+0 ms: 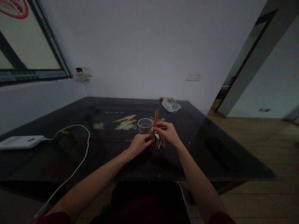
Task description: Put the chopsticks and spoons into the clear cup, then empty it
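Chopsticks, held pair (155,119): centre of the frame, near upright, tips clear of the fingers, above the black tabletop (130,165). Handling, by judgement: light, stiff, probably wooden, hard to break in ordinary use; slim and likely smooth, so apt to roll or slide past one another unless pinched together. Best grip: about mid-length, thumb against fingertips, with the lower ends kept level. Right hand (168,133): thumb and fingers pinching the pair around the middle. Left hand (140,143): fingers curled in at the lower end; in this dim view it is unclear whether they grip or merely steady. Appearance: straight, narrow, warm orange-brown, plain as far as visible, the two tops standing at slightly different heights. Associated items: loose sticks (163,143), of similar brown, grouped under the right hand, just right of centre, with a small white piece (157,136) among them; clear plastic cup (144,125), round-rimmed, upright, immediately left of the held pair, beyond the left hand.
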### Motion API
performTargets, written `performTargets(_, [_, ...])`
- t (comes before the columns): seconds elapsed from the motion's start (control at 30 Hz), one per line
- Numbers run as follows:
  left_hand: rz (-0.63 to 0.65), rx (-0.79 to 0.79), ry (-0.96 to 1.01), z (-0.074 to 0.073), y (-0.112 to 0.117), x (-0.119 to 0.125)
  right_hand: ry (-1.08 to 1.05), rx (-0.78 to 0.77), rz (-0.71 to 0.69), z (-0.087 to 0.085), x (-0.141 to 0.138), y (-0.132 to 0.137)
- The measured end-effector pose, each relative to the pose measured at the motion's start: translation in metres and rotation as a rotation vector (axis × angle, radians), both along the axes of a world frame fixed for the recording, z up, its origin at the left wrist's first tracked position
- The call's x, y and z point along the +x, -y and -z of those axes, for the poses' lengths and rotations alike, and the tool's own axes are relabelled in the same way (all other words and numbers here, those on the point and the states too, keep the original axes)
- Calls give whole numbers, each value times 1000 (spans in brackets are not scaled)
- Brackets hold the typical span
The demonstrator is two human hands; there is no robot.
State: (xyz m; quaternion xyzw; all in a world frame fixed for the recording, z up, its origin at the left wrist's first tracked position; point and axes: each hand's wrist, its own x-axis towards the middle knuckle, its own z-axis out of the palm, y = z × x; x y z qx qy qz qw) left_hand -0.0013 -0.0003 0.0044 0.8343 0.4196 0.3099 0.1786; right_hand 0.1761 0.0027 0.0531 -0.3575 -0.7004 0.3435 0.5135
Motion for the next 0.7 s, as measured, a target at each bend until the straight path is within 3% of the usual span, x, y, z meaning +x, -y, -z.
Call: performTargets(0.7, [-4,27,0,-2,0,-2,-16,38,69,4,-3,-1])
